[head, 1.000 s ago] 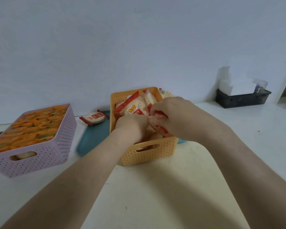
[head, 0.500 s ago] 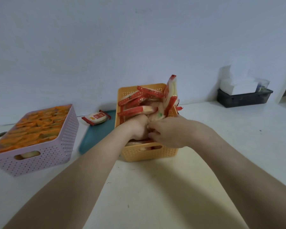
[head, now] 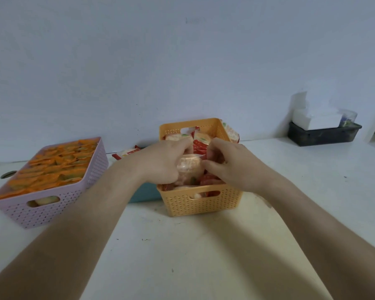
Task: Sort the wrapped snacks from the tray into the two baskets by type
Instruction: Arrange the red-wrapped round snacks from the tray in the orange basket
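Note:
An orange basket (head: pixel 200 204) in front of me holds several red-and-white wrapped snacks (head: pixel 201 144). My left hand (head: pixel 162 163) and my right hand (head: pixel 227 165) are both inside it, fingers closed on the snack packets (head: pixel 188 167) between them. A lilac basket (head: pixel 48 204) at the left is full of orange-wrapped snacks (head: pixel 52 165). Behind my left arm lies the teal tray (head: pixel 143 193), mostly hidden. One red-and-white snack (head: pixel 126 153) lies on it near the wall. Another packet (head: pixel 231 132) leans outside the orange basket's far right corner.
A dark bin (head: pixel 323 133) with a white tissue box (head: pixel 316 120) stands at the back right against the wall. A round hole (head: pixel 8 174) shows in the tabletop at the far left. The white table stretches out in front of and right of the baskets.
The upright stack of red-and-white packets has been pressed down into the orange basket. Both hands moved further back over the basket, and the view shifted slightly.

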Tool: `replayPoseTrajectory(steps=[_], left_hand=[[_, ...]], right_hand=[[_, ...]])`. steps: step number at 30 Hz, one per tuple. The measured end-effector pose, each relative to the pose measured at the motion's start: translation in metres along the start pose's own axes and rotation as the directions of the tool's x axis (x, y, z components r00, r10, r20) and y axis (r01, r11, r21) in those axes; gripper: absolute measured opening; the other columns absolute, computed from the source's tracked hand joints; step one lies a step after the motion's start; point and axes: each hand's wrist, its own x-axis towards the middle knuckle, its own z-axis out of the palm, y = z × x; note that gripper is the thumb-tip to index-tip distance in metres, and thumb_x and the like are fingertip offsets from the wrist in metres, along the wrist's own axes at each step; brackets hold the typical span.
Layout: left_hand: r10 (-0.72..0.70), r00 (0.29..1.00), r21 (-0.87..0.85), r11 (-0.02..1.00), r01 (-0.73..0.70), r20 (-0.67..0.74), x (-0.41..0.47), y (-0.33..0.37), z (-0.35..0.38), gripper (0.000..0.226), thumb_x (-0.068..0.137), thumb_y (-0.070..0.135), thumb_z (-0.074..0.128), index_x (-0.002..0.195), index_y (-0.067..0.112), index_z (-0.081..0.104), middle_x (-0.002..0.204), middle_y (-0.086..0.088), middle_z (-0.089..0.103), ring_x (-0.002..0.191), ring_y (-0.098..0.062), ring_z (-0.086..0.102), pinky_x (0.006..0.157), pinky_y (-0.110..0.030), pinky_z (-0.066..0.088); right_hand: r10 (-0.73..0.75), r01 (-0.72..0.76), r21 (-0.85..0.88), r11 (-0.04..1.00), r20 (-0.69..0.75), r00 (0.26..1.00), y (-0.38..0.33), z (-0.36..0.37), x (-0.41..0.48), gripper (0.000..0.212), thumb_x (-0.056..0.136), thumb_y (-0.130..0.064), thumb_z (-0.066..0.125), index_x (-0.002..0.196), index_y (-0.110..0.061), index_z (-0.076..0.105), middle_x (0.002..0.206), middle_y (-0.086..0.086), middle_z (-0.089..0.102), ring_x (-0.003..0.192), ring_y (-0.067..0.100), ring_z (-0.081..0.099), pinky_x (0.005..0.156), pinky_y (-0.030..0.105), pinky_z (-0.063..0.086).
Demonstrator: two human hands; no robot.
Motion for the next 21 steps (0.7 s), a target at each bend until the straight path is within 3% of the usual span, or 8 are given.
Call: replayPoseTrajectory(steps=[2,6,10,13,14,16,19,21], left_hand=[[0.019,0.996,-0.071,0.997,-0.025,-0.084,-0.003,0.0,-0.001,0.042,0.08,0.005,0.068,0.108,0.029,0.048,0.088,0.002,0.059,0.08,-0.019,0.06,0.068,-0.044,0.053],[0.05,0.993,-0.016,0.999,-0.052,-0.108,-0.007,0.002,0.001,0.06,0.077,-0.003,0.056,0.123,0.036,0.056,0.104,0.008,0.049,0.098,-0.013,0.049,0.08,-0.029,0.046],[0.042,0.997,-0.044,0.998,-0.044,-0.065,-0.008,0.005,0.002,0.068,0.076,-0.003,0.053,0.132,0.035,0.043,0.113,0.006,0.05,0.104,-0.016,0.052,0.083,-0.033,0.048],[-0.009,0.99,-0.187,0.982,-0.018,-0.144,-0.008,-0.002,0.001,0.057,0.081,-0.001,0.058,0.121,0.034,0.036,0.086,-0.001,0.06,0.071,-0.016,0.057,0.057,-0.03,0.046],[-0.029,0.979,-0.245,0.969,-0.021,-0.199,-0.009,-0.004,0.0,0.052,0.081,0.001,0.062,0.116,0.033,0.04,0.088,0.0,0.063,0.072,-0.014,0.058,0.057,-0.026,0.045],[-0.073,0.951,-0.326,0.945,-0.031,-0.302,-0.013,-0.006,-0.001,0.046,0.079,0.004,0.071,0.111,0.032,0.053,0.102,0.006,0.067,0.089,-0.011,0.062,0.07,-0.021,0.048],[0.013,0.919,-0.08,0.996,-0.048,-0.394,-0.022,0.001,-0.003,0.035,0.08,0.007,0.068,0.11,0.024,0.068,0.107,0.003,0.069,0.1,-0.016,0.061,0.087,-0.031,0.049],[0.099,0.942,0.108,0.992,-0.068,-0.319,-0.024,0.01,-0.004,0.029,0.084,0.015,0.063,0.111,0.025,0.07,0.105,0.002,0.069,0.097,-0.019,0.06,0.086,-0.039,0.05]], right_hand=[[0.016,-0.016,0.037,0.999,0.004,1.0,0.002,-0.001,-0.001,0.016,0.09,-0.03,0.063,0.09,-0.024,0.048,0.083,-0.01,0.058,0.071,0.01,0.055,0.061,0.022,0.043],[0.016,-0.017,0.03,0.999,0.061,0.998,0.002,-0.001,0.001,0.026,0.089,-0.028,0.064,0.111,-0.029,0.05,0.101,-0.008,0.062,0.086,0.011,0.061,0.077,0.026,0.051],[0.026,-0.014,-0.109,0.994,0.115,0.993,0.0,0.001,0.001,0.022,0.089,-0.029,0.062,0.11,-0.027,0.059,0.102,-0.007,0.067,0.091,0.013,0.062,0.082,0.032,0.052],[0.044,-0.028,-0.129,0.991,0.122,0.992,0.0,0.0,0.002,0.023,0.088,-0.03,0.062,0.111,-0.027,0.06,0.1,-0.008,0.066,0.09,0.013,0.061,0.08,0.031,0.052],[0.043,-0.027,-0.135,0.99,0.122,0.992,0.0,-0.001,0.003,0.022,0.088,-0.03,0.062,0.11,-0.027,0.061,0.098,-0.009,0.065,0.09,0.013,0.061,0.079,0.031,0.051],[0.039,-0.019,-0.139,0.99,0.14,0.989,0.001,-0.001,0.003,0.015,0.09,-0.031,0.06,0.102,-0.026,0.066,0.093,-0.01,0.066,0.088,0.013,0.062,0.078,0.033,0.052],[0.034,0.001,-0.168,0.986,0.205,0.978,0.0,0.0,0.005,0.017,0.091,-0.038,0.058,0.096,-0.026,0.07,0.09,-0.01,0.069,0.085,0.012,0.062,0.078,0.034,0.052],[0.043,-0.003,-0.161,0.987,0.244,0.969,-0.002,-0.001,0.006,0.018,0.088,-0.042,0.061,0.097,-0.028,0.066,0.092,-0.011,0.067,0.087,0.012,0.061,0.079,0.033,0.052]])
